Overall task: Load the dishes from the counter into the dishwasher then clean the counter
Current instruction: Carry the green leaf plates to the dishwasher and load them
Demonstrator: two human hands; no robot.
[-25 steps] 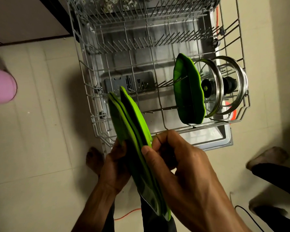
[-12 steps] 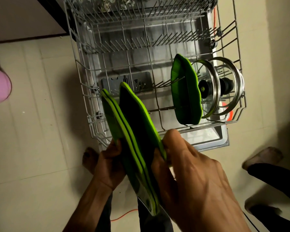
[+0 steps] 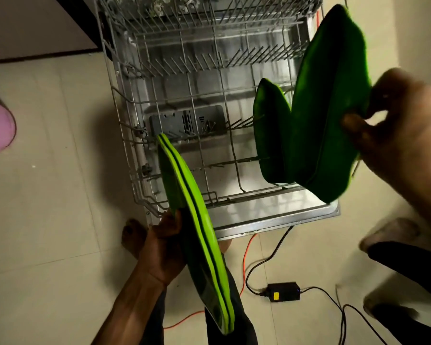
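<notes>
Green plate [image 3: 329,108] (edge-on, blurred) in R hand [image 3: 403,135]

No text, label or number is legible on anything here.

Bare forearms, no sleeves, left grip [image 3: 163,247], blurred right grip [image 3: 403,135], bare foot [image 3: 132,236], possibly dark trousers [image 3: 244,327]

Your left hand [image 3: 163,247] grips two stacked green plates [image 3: 197,227] edge-up at the near edge of the dishwasher rack [image 3: 125,125], while your right hand [image 3: 403,135] pinches a third plate [image 3: 329,108] above the rack's right side.
</notes>
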